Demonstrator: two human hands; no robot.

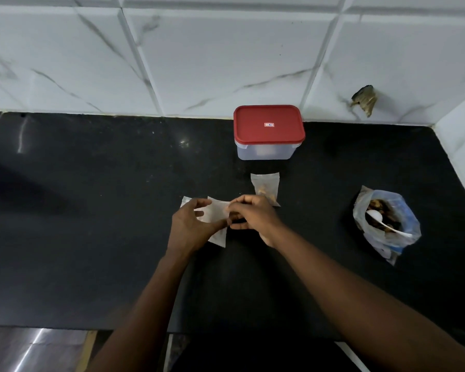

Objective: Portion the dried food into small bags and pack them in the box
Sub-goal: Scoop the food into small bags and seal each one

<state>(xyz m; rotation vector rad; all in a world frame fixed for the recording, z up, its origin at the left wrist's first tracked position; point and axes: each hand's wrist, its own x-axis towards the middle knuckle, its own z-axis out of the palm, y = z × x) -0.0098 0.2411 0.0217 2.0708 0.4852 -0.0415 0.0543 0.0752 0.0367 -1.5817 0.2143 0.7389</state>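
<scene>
Hands meet in front of the box [269,151], a little to its left, over an empty small bag [215,214]. Left hand [189,224] has its fingers half curled, thumb low and fingertips on the bag's far edge, holding it; right hand [249,217] is curled tighter and pinches the bag's right end, where I take the mouth to be, though the seal is too small to make out. Corner of a second flat bag [185,201] peeps out beyond the left hand, further left of the box. Straight in front of the box lies a filled small bag [265,187] with brown pieces at its near end. Box sits on the black counter [91,189] against the tiled wall, its red lid [269,122] on. Well to the right of the box, and nearer the person, stands the large bag of dried food [387,229], mouth open, a white spoon [380,221] lying in it.

Step in hand looks to be opening the empty bag for filling. To do it well, rub the two layers apart at the mouth with thumb and forefinger instead of tugging, then hold the rim with one hand so the mouth gapes wide. Bring the bag close to the food bag before scooping, so the loaded spoon has a short trip and little spills. Lid must come off before packing
</scene>
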